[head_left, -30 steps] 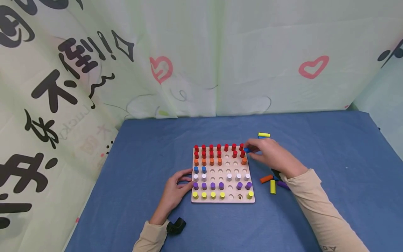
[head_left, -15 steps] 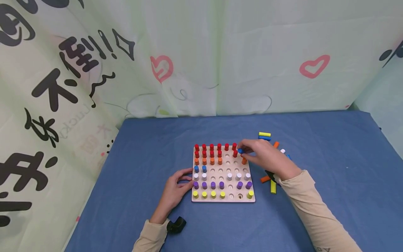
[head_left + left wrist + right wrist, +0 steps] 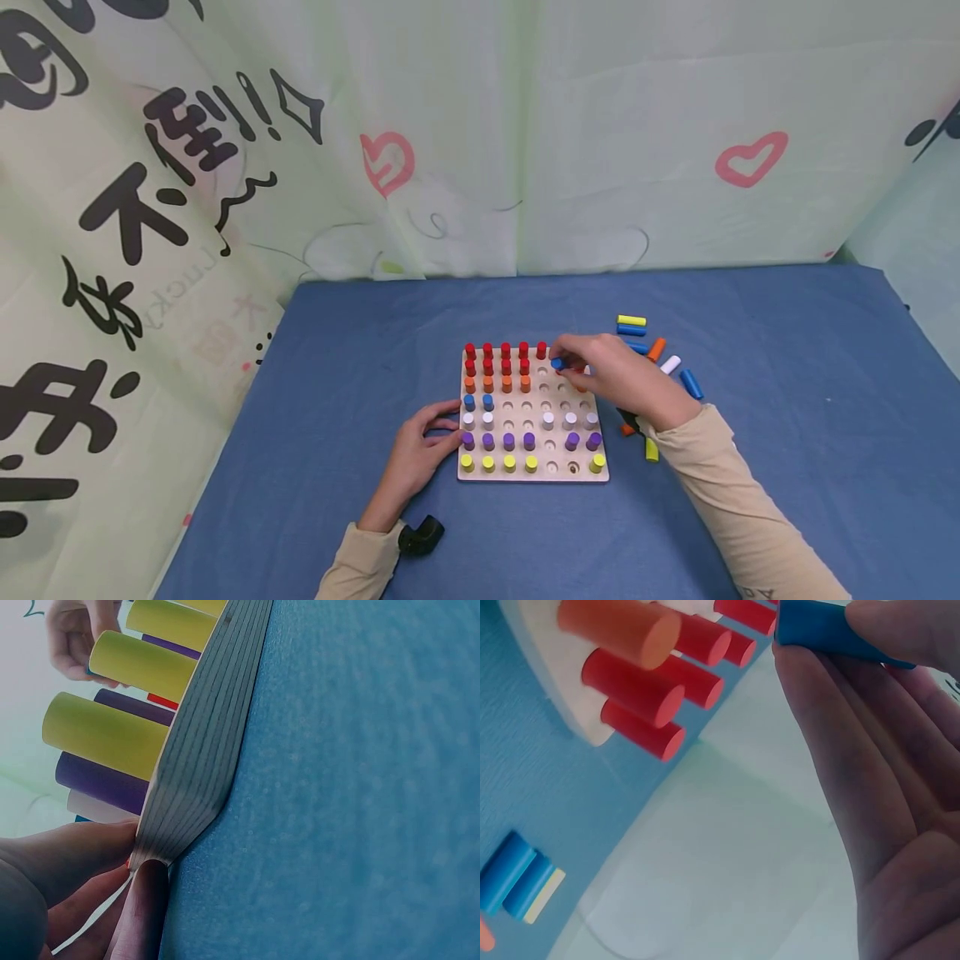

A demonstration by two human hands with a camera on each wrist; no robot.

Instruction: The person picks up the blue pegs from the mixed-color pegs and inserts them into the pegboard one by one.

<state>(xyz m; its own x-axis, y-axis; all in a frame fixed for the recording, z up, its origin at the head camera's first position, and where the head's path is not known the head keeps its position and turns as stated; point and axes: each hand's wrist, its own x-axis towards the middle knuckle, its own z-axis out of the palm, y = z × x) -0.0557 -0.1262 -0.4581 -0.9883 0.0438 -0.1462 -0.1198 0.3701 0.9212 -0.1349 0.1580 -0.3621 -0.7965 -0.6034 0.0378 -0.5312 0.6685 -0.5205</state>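
Observation:
A square wooden pegboard [image 3: 517, 414] lies on the blue cloth, with rows of red, orange, blue, white, purple and yellow pegs upright in it and several holes bare. My left hand [image 3: 422, 446] grips the board's left edge; the left wrist view shows the thumb and a finger [image 3: 146, 904] at its corner. Over the far right part of the board, my right hand [image 3: 618, 375] pinches a blue peg [image 3: 817, 626] between thumb and fingers, close above the red pegs [image 3: 641, 690]. That hand hides part of the red and orange rows.
Loose pegs lie on the cloth right of the board: a yellow peg [image 3: 632, 320], several blue ones, an orange peg [image 3: 657, 349], a white peg [image 3: 671, 365] and another yellow peg [image 3: 652, 450]. A patterned curtain [image 3: 465, 167] hangs behind the table.
My right hand has moved left across the board's far edge with the blue peg in its fingers, uncovering more loose pegs. The left hand has stayed on the board's edge.

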